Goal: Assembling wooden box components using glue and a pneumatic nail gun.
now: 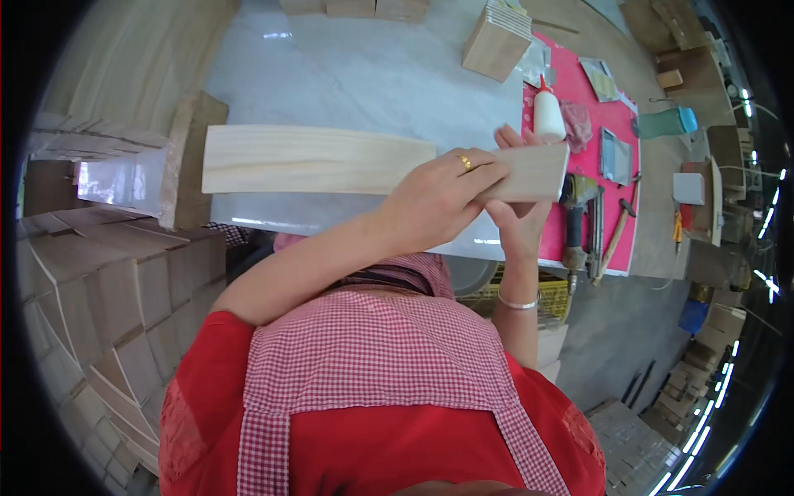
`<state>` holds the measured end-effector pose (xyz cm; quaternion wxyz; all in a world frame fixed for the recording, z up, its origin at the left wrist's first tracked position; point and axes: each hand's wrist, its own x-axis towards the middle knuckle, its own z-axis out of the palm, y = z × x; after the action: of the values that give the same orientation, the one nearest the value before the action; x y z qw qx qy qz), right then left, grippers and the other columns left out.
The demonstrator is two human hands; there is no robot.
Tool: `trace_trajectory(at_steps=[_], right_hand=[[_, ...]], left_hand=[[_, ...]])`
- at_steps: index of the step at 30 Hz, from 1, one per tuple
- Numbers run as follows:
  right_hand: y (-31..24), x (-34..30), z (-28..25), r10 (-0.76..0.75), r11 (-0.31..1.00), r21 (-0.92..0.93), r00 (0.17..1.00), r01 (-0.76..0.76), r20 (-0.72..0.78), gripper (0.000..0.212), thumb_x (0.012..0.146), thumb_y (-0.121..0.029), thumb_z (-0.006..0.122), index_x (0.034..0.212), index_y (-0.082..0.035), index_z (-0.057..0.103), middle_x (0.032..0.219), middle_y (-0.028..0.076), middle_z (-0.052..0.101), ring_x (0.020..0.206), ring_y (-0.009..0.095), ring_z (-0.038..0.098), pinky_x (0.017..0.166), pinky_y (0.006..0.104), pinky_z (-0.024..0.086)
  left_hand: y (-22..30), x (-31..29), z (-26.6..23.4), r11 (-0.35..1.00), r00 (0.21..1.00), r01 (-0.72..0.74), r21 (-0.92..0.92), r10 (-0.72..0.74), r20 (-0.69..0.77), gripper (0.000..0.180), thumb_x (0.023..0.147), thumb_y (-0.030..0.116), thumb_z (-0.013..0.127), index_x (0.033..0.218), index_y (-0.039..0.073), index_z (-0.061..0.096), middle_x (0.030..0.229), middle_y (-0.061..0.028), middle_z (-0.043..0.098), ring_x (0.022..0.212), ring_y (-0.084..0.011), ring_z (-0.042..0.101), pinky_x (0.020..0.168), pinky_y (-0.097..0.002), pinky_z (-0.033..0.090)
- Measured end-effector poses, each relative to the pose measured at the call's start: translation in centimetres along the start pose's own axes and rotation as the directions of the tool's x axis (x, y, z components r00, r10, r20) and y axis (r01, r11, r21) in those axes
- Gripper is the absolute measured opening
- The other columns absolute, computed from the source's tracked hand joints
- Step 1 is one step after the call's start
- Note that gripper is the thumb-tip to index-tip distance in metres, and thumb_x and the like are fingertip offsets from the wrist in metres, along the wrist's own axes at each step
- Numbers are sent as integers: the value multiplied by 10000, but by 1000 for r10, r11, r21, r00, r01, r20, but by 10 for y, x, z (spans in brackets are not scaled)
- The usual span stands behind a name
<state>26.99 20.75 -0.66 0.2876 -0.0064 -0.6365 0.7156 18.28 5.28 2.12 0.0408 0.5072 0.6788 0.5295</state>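
Head view: off the long board's (pixel 306 161) right end, the short board (pixel 533 174) is pinched by the left hand (pixel 447 194) and held across its edges by the right hand (pixel 523 227). Handling step, presumably; steady two-handed support seems called for.

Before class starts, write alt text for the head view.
A person's left hand and right hand hold a short wooden board. A longer board lies to the left on a pale table; a white bottle and hammer are at right.
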Motion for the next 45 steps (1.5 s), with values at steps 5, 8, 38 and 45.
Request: trace_trajectory(at_steps=[5, 8, 38, 45], right_hand=[[2, -45, -26, 250, 952, -144, 957, -271, -149, 481, 868, -124, 744, 1276, 36, 546, 1177, 155, 652, 1070, 195, 627, 897, 326, 507], [6, -64, -21, 297, 887, -282, 920, -365, -254, 231, 901, -123, 707, 1061, 38, 666, 943, 39, 703, 726, 100, 624, 618, 273, 492], [71, -44, 52, -38, 592, -805, 996, -41, -79, 712, 737, -77, 677, 1408, -25, 444, 889, 115, 612, 660, 298, 643, 549, 390, 511], [71, -44, 54, -29, 596, -801, 995, -61, -97, 694, 746, -71, 659, 1404, -27, 445, 911, 115, 618, 652, 309, 646, 553, 395, 520]], left_hand=[[-34, 7, -1, 594, 656, 720, -358, -415, 630, 536, 780, 219, 771, 1236, 10, 582, 1146, -176, 608, 1090, -327, 573, 917, -426, 467], [-53, -8, -2, 946, 899, 317, 70, -323, 297, 615, 745, 329, 797, 1232, 18, 585, 1162, -171, 600, 1061, -310, 582, 887, -406, 467], [-11, 30, -44, 872, 924, 40, 488, -218, 314, 831, 510, 386, 857, 1211, 52, 562, 1102, -129, 556, 959, -318, 560, 825, -407, 442], [-15, 31, -40, 874, 928, 43, 484, -214, 304, 821, 517, 387, 856, 1203, 44, 562, 1105, -140, 554, 958, -327, 559, 860, -423, 450]])
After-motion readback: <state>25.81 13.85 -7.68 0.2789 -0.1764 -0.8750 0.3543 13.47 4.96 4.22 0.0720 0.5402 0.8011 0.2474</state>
